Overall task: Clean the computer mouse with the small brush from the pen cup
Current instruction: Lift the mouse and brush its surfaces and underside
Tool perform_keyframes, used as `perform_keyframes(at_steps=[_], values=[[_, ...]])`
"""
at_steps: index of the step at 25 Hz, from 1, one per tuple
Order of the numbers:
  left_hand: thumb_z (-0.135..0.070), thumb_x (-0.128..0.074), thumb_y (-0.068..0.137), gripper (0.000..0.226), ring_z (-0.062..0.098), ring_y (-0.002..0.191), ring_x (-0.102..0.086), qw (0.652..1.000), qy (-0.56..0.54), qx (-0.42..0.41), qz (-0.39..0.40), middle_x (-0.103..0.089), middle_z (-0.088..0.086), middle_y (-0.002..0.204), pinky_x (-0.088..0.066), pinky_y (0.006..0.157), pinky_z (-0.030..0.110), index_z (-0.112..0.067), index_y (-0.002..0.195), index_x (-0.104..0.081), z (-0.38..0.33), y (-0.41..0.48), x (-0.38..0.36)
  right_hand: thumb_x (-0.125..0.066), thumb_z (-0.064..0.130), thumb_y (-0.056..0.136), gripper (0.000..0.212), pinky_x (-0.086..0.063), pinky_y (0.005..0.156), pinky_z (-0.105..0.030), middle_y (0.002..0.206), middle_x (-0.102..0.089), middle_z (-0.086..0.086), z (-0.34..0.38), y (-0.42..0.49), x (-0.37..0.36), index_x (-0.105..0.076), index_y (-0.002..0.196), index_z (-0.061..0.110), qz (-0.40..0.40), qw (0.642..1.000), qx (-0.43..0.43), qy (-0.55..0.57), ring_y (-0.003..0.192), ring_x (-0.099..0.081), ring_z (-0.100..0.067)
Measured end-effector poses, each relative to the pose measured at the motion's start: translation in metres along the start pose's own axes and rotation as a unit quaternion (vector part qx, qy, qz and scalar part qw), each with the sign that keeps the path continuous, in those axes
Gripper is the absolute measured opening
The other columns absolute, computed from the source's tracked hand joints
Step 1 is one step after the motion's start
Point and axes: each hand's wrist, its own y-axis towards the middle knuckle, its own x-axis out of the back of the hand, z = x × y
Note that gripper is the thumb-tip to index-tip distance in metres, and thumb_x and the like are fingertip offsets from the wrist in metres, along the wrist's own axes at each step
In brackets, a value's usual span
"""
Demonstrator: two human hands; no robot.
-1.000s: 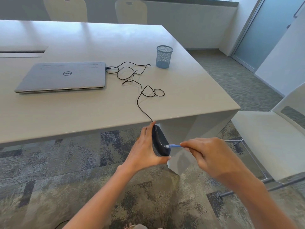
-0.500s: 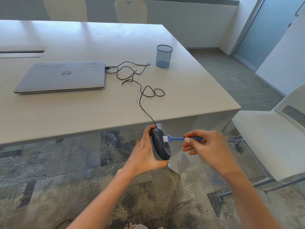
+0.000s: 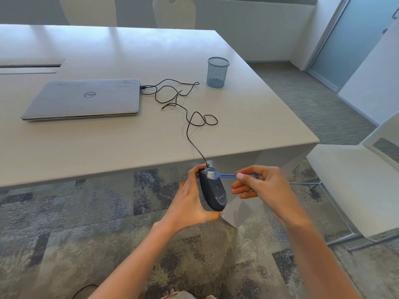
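My left hand (image 3: 190, 201) holds a black wired computer mouse (image 3: 213, 192) on edge below the table's front edge, its underside turned to the right. My right hand (image 3: 261, 186) pinches a small blue brush (image 3: 224, 175) by its handle. The brush's white bristles touch the upper end of the mouse, near where the cable leaves it. The mouse's black cable (image 3: 190, 121) runs up over the table edge and loops across the top. A blue mesh pen cup (image 3: 217, 72) stands on the table at the back right, and looks empty.
A shut grey laptop (image 3: 86, 99) lies on the white table (image 3: 108, 147), with the cable plugged into its right side. A white chair (image 3: 354, 186) stands to the right, two more behind the table. Patterned carpet lies below my hands.
The brush has moved up the mouse from its lower middle to its top end. My right hand rose with it and its fingers loosened. The mouse has turned to show more of its underside.
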Motion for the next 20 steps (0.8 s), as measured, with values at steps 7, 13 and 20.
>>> perform_keyframes(at_steps=[7,13,20], values=[[-0.063,-0.085,0.056,0.115,0.015,0.129,-0.047,1.000,-0.007,0.005,-0.006,-0.041,-0.014,0.143,-0.043,0.104,0.037,-0.042,0.144,-0.014,0.003,-0.001,0.004,-0.068,0.007,0.091,0.012,-0.060,0.054,-0.024,0.068,-0.077,-0.010,-0.009,-0.001,0.007,-0.075,0.083,0.012,-0.050,0.999,0.007,-0.004,0.063,-0.077,-0.022],[-0.059,-0.086,0.057,0.112,0.010,0.129,-0.047,1.000,-0.023,0.010,-0.019,-0.043,-0.015,0.141,-0.044,0.104,0.038,-0.040,0.143,-0.017,0.002,0.001,0.004,-0.067,0.005,0.091,0.008,-0.059,0.053,-0.027,0.075,-0.077,-0.020,-0.022,-0.013,0.016,-0.073,0.088,0.001,0.052,0.991,-0.109,0.051,0.061,-0.076,-0.025],[-0.057,-0.089,0.056,0.116,0.012,0.132,-0.044,1.000,-0.019,0.018,-0.017,-0.040,-0.014,0.144,-0.041,0.105,0.036,-0.043,0.144,-0.014,0.003,0.003,0.004,-0.068,0.006,0.091,0.007,-0.060,0.052,-0.026,0.074,-0.077,-0.018,-0.030,-0.014,0.029,-0.074,0.089,0.003,-0.026,0.996,-0.070,0.041,0.063,-0.077,-0.027]])
